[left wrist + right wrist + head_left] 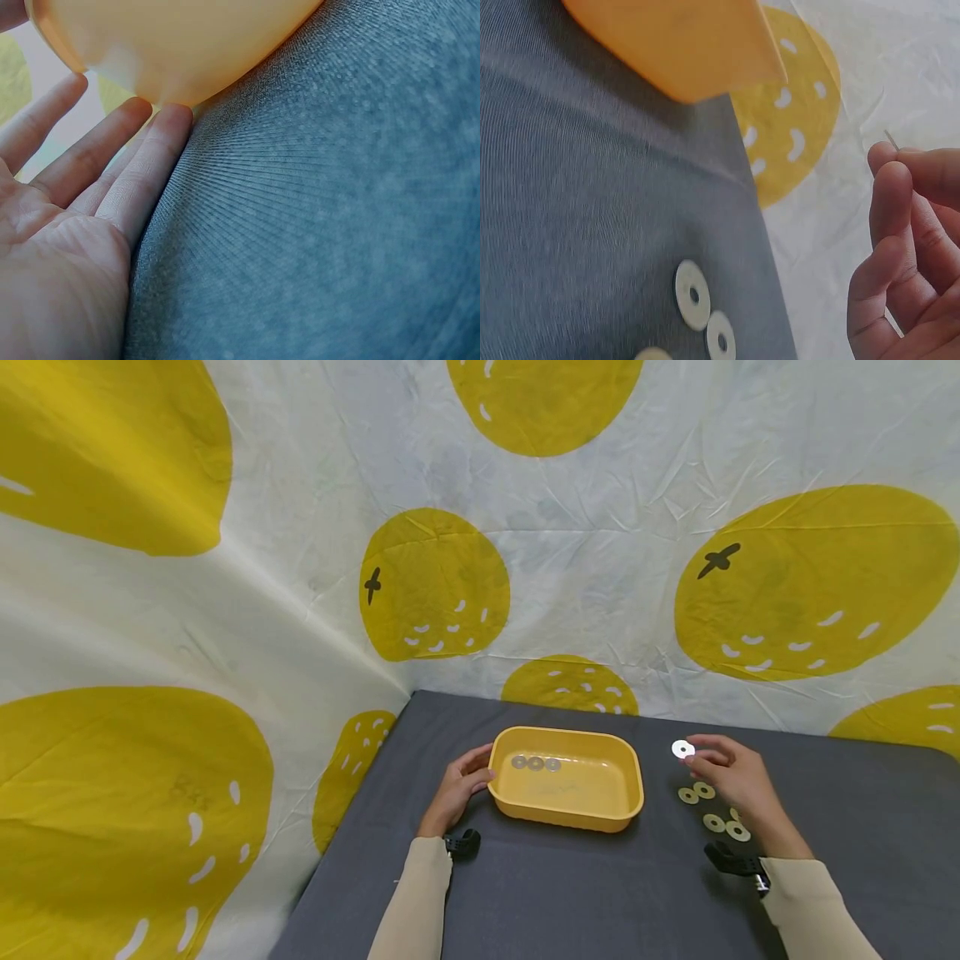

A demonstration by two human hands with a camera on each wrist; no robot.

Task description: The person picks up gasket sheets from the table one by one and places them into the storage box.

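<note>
My right hand (738, 777) pinches a flat metal washer (683, 749) between thumb and fingertips, above the table to the right of a yellow rectangular tray (570, 817). In the right wrist view the washer (891, 139) shows edge-on as a thin line. Three washers (536, 763) lie in a row inside the tray, near its back left. Fairly straight fingers of my left hand (455, 789) touch the tray's left end, with the thumb at the rim. The left wrist view shows those fingertips (174, 120) against the tray's outer wall (187, 52).
Several loose washers (714, 822) lie on the dark grey cloth-covered table (570, 893), below and beside the right hand. A white curtain (592, 585) with yellow fruit prints hangs behind the table and along its left side. A black band (738, 860) circles each wrist.
</note>
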